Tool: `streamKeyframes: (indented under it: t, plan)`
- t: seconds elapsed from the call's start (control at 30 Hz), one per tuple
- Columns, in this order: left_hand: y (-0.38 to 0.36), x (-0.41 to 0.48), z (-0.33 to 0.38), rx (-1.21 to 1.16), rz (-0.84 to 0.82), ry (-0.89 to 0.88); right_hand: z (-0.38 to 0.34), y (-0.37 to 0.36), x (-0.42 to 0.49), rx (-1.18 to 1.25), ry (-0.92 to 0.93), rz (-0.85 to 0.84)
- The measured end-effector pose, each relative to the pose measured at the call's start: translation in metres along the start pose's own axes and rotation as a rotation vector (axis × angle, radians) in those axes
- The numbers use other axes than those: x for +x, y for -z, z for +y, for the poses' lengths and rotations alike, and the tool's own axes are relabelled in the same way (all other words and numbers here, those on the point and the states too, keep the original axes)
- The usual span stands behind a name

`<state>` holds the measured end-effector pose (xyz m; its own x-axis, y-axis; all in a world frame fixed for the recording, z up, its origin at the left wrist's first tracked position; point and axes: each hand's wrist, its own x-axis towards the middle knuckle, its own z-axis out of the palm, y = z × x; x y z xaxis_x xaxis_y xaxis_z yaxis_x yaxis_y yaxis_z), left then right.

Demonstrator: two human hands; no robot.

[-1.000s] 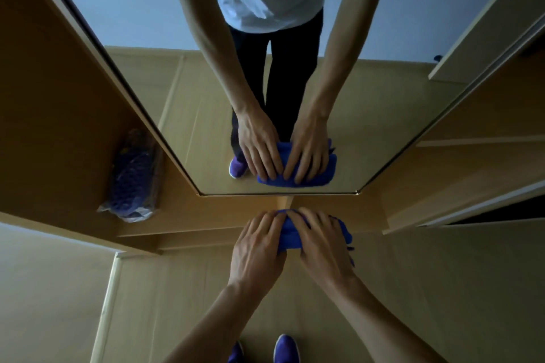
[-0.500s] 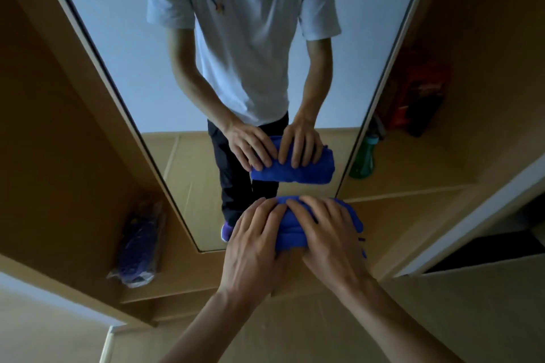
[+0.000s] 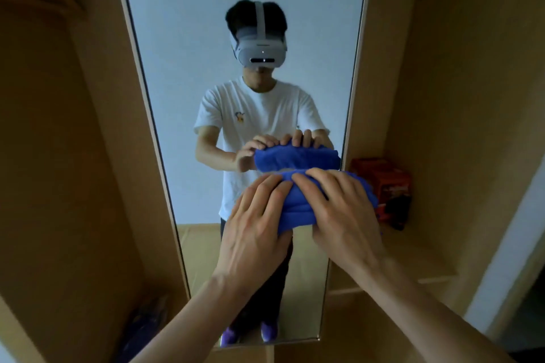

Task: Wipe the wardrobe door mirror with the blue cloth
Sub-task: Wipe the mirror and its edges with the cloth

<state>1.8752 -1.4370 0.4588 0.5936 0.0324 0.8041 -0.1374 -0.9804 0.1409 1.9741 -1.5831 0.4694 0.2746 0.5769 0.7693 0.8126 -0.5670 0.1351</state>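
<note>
Blue cloth (image 3: 298, 206) bunched against mirror (image 3: 206, 38), under left hand (image 3: 256, 230) and right hand (image 3: 342, 215), fingers flat, pressing.

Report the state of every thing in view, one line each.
blue cloth: bunched, pressed against the mirror under both hands.
mirror: upright, cloth near its right edge.
left hand: flat on the cloth, fingers straight.
right hand: flat on the cloth, fingers straight.
red box: standing on the shelf right of the mirror.
wrapped bundle: lying lower left, blurred.
</note>
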Motion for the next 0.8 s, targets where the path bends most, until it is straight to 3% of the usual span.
streamKeyframes:
  t: [0.43, 0.8]
  plan:
    - [0.075, 0.136, 0.014, 0.221, 0.24, -0.253, 0.04, 0.081, 0.12, -0.173, 0.104, 0.315]
    - [0.118, 0.229, 0.025, 0.331, 0.286, -0.246, 0.068, 0.124, 0.211, -0.268, 0.11, 0.489]
